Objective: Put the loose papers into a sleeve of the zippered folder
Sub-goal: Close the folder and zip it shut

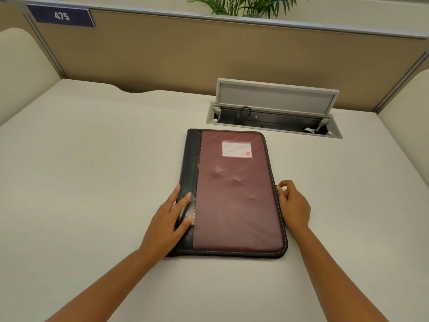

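Head view: my left hand (170, 219) rests flat on the closed maroon folder (234, 194) near the desk's (92, 182) front edge; my right hand's (293, 203) curled fingers pinch its zipper edge.

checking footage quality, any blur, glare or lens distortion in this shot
Head view: the left hand fingers are motion-blurred on the folder; wide-angle bending curves the partition rail; lighting is soft and even, faint shadows, no strong glare; the right hand looks sharp.
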A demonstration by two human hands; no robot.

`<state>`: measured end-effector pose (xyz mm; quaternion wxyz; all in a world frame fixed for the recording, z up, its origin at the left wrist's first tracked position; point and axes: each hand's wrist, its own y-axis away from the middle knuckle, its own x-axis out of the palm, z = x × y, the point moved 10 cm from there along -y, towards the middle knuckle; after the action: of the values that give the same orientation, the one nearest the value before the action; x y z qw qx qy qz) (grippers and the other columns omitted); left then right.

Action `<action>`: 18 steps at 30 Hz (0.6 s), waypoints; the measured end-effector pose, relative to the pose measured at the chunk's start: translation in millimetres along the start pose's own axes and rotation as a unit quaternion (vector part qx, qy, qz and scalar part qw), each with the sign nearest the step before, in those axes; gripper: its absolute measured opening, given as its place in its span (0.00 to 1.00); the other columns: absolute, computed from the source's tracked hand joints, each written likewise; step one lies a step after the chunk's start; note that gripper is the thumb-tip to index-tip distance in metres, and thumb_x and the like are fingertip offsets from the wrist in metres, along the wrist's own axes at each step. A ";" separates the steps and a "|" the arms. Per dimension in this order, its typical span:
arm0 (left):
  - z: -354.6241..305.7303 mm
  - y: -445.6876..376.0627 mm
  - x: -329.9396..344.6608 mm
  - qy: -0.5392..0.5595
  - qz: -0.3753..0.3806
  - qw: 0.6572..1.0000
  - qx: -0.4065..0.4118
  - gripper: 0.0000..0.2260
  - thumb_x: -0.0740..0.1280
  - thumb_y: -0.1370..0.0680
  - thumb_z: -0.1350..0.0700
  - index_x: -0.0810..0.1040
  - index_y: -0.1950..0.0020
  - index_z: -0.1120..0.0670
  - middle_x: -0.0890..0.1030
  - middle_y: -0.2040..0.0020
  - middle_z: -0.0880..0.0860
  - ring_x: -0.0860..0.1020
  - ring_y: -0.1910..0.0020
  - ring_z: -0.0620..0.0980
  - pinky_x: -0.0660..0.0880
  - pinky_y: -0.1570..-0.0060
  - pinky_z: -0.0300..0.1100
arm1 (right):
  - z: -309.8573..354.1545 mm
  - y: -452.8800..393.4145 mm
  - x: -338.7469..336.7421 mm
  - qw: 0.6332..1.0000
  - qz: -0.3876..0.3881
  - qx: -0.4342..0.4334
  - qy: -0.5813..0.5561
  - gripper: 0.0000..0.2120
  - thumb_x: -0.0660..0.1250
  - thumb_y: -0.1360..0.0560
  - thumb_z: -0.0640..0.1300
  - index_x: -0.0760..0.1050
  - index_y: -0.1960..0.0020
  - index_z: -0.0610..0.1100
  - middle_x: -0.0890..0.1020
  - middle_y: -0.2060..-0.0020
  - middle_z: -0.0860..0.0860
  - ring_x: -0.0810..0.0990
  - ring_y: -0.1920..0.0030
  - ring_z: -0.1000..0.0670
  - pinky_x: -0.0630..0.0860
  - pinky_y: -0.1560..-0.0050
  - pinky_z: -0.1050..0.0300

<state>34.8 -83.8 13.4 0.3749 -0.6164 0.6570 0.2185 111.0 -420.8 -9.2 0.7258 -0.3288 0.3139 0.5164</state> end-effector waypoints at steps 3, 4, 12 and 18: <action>10.1 -32.6 10.9 -0.028 0.012 0.996 -0.086 0.27 0.55 0.22 0.42 0.53 0.25 0.47 0.48 0.23 0.47 0.59 0.27 0.48 0.63 0.33 0.47 | 0.0 -0.7 0.6 1.000 0.007 0.004 0.003 0.04 0.56 0.21 0.49 0.69 0.52 0.51 0.73 0.72 0.54 0.74 0.71 0.53 0.65 0.73 0.63; 13.6 -40.1 14.7 -0.039 0.017 0.992 -0.118 0.27 0.55 0.22 0.42 0.52 0.25 0.48 0.49 0.23 0.50 0.60 0.27 0.50 0.63 0.33 0.49 | 0.1 0.2 0.4 1.000 0.009 0.004 0.002 0.05 0.56 0.21 0.48 0.69 0.52 0.50 0.73 0.72 0.54 0.74 0.71 0.53 0.65 0.74 0.62; 19.5 -32.5 22.8 -0.097 -0.020 0.982 -0.162 0.30 0.54 0.22 0.41 0.52 0.25 0.52 0.59 0.25 0.56 0.62 0.28 0.54 0.61 0.31 0.49 | -5.0 39.9 -14.3 0.999 0.004 0.028 -0.026 0.04 0.60 0.22 0.47 0.73 0.54 0.50 0.73 0.73 0.53 0.73 0.72 0.54 0.64 0.73 0.63; 20.0 -19.3 25.0 -0.097 -0.005 0.987 -0.128 0.29 0.56 0.23 0.41 0.55 0.26 0.51 0.60 0.25 0.53 0.60 0.27 0.53 0.59 0.30 0.49 | -12.4 72.8 -18.0 0.998 0.005 0.045 0.042 0.05 0.59 0.22 0.49 0.70 0.55 0.49 0.74 0.74 0.53 0.72 0.75 0.54 0.63 0.76 0.63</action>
<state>59.1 -87.7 -14.7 0.3558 -0.6385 0.5810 0.3581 35.1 -422.2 -13.3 0.7236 -0.3157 0.3681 0.4912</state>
